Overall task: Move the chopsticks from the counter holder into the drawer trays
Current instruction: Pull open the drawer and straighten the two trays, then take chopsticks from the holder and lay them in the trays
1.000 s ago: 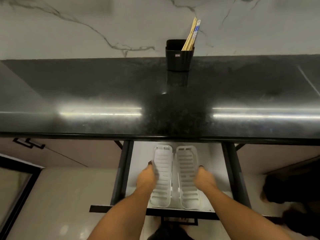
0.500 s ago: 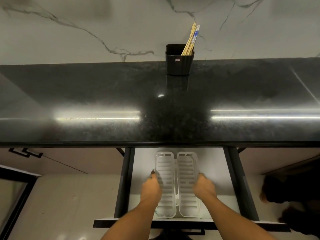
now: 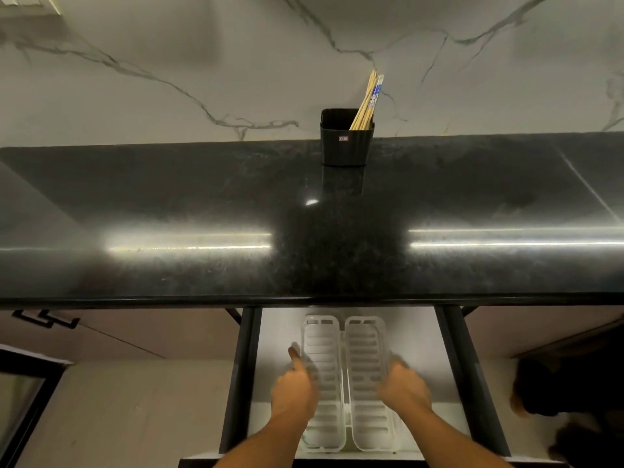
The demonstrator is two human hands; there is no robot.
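Your left hand [image 3: 293,393] and right hand [image 3: 403,390] flank paired trays [image 3: 364,346] in open drawer [image 3: 412,332], one at each outer wall, much as half second back. New: both hands blurred, likely starting to shift. Blur hides fingers, so cannot tell whether either hand grips or merely touches. Chopsticks [image 3: 368,99] unmoved, leaning in black holder [image 3: 344,146] at back of counter [image 3: 202,197], well apart from you. Judgement: trays look settled, transfer not begun; holder next.
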